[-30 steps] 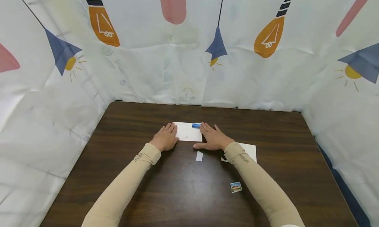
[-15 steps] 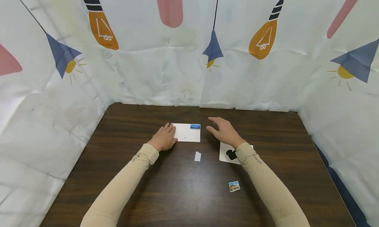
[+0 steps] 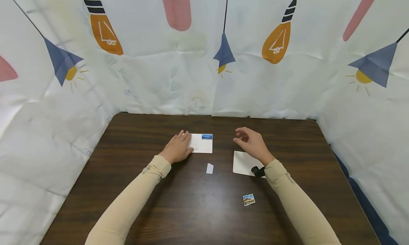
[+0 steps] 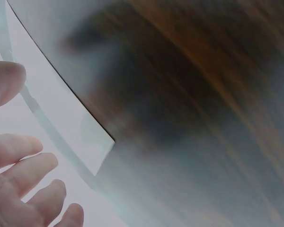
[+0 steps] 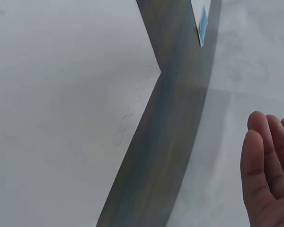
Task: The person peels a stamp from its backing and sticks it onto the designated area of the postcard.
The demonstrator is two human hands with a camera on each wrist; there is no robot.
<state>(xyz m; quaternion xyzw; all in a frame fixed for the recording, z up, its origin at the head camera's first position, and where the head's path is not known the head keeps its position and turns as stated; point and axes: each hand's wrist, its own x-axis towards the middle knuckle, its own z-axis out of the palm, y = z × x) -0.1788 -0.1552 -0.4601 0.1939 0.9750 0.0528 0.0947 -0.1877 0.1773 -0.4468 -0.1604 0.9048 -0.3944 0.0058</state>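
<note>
A white envelope lies toward the back of the table with a blue picture stamp at its upper right corner. My left hand rests flat over the envelope's left end, fingers extended. In the left wrist view the fingertips appear beside a white edge. My right hand hovers with loosely bent fingers and holds nothing. It is just beyond a second white envelope, partly hidden by the wrist and its black camera. In the right wrist view that envelope fills the left side.
A small white slip of paper lies in front of the stamped envelope. Nearer the front is a loose stamp with a building picture. The dark wooden table meets a printed white curtain at its back and sides.
My right hand has lifted off the stamped envelope's right end and moved right, its fingers bending. My left hand has stayed on the left end. The view has shifted slightly right.
</note>
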